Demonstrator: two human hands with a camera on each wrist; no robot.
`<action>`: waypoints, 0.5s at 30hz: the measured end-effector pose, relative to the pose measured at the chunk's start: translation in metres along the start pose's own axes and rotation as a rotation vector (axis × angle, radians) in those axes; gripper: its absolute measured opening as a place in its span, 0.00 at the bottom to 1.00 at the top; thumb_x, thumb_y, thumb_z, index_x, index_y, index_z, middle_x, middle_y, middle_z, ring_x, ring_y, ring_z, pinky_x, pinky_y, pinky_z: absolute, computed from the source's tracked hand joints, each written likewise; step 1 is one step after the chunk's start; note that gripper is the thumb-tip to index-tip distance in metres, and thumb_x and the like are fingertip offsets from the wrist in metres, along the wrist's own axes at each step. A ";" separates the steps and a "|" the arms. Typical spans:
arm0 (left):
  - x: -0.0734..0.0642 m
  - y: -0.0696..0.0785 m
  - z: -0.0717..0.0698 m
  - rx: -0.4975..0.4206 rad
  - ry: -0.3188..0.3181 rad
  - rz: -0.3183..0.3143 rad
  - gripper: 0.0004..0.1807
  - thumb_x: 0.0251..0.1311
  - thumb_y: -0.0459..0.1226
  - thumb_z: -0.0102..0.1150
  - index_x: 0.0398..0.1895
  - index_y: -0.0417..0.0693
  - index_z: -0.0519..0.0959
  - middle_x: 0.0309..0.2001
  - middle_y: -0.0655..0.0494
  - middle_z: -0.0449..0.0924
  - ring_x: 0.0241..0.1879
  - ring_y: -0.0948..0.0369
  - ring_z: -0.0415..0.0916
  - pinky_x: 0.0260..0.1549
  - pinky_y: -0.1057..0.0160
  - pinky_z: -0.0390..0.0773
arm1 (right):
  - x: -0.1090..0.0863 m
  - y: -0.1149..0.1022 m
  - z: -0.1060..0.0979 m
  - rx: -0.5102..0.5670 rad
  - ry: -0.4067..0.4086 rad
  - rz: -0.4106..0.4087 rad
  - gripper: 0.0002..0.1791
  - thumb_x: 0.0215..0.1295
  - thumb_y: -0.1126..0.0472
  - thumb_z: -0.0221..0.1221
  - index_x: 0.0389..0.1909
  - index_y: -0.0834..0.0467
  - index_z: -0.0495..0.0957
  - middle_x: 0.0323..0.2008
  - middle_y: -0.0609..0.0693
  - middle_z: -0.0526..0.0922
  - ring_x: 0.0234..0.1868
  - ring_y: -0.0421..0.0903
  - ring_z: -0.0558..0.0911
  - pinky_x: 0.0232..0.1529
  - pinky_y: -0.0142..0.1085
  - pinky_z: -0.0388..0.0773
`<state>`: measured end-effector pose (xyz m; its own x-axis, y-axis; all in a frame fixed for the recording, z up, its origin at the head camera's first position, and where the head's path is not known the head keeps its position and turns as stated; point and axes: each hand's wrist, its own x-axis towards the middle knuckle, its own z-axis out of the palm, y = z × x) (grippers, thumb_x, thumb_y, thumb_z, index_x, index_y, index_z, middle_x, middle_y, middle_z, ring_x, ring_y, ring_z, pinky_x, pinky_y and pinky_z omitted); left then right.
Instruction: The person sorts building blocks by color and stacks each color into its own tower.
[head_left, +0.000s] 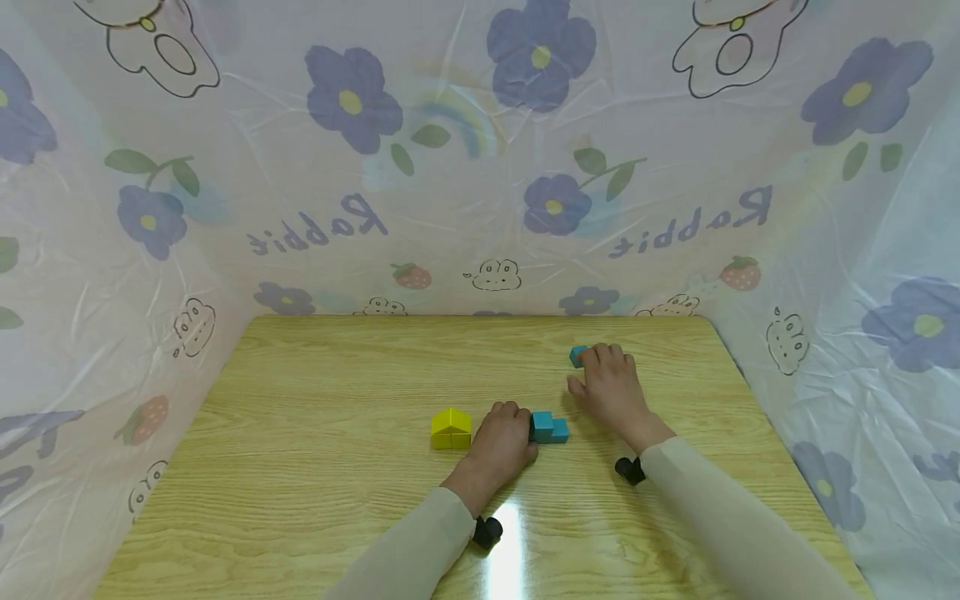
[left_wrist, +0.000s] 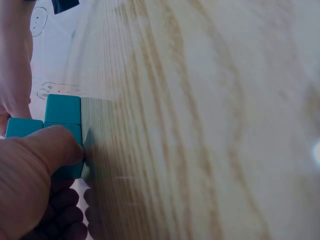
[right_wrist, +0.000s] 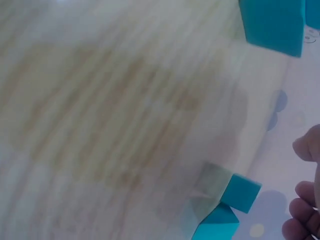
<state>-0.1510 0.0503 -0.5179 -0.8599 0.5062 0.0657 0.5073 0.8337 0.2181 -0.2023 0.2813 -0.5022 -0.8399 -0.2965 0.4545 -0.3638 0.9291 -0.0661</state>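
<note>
My left hand rests on the table beside a small group of blue blocks. In the left wrist view its thumb lies across the blue blocks, with curled fingers on their near side. My right hand is farther back and to the right, its thumb apart from its fingers. Just by its fingertips sits a loose blue block, partly hidden by them. In the right wrist view, two blue blocks lie close together, apart from the right hand.
A yellow block stack with a peaked top stands left of the left hand. The wooden table is bordered by a patterned cloth at the back and sides. Each wrist wears a black device.
</note>
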 end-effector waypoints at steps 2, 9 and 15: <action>0.000 0.000 0.000 -0.006 -0.003 -0.002 0.23 0.67 0.46 0.70 0.56 0.39 0.81 0.47 0.50 0.80 0.43 0.56 0.72 0.51 0.61 0.79 | 0.003 0.003 0.001 -0.005 -0.008 0.007 0.18 0.67 0.57 0.68 0.47 0.66 0.78 0.43 0.64 0.80 0.42 0.63 0.75 0.43 0.56 0.72; -0.001 0.000 -0.001 -0.012 -0.008 -0.005 0.22 0.68 0.46 0.69 0.56 0.39 0.82 0.47 0.50 0.80 0.44 0.56 0.72 0.52 0.61 0.79 | 0.015 0.015 -0.002 -0.035 -0.089 0.005 0.24 0.66 0.56 0.70 0.55 0.67 0.78 0.49 0.66 0.80 0.49 0.66 0.75 0.47 0.59 0.74; -0.001 -0.001 -0.001 -0.021 -0.014 -0.001 0.23 0.68 0.46 0.69 0.56 0.39 0.81 0.48 0.50 0.80 0.44 0.56 0.72 0.53 0.61 0.78 | 0.024 0.027 -0.007 -0.050 -0.176 -0.003 0.27 0.69 0.56 0.68 0.62 0.67 0.76 0.55 0.67 0.79 0.56 0.68 0.74 0.53 0.61 0.74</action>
<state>-0.1509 0.0492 -0.5174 -0.8597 0.5081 0.0520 0.5047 0.8296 0.2387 -0.2291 0.3007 -0.4872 -0.8978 -0.3297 0.2921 -0.3501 0.9365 -0.0191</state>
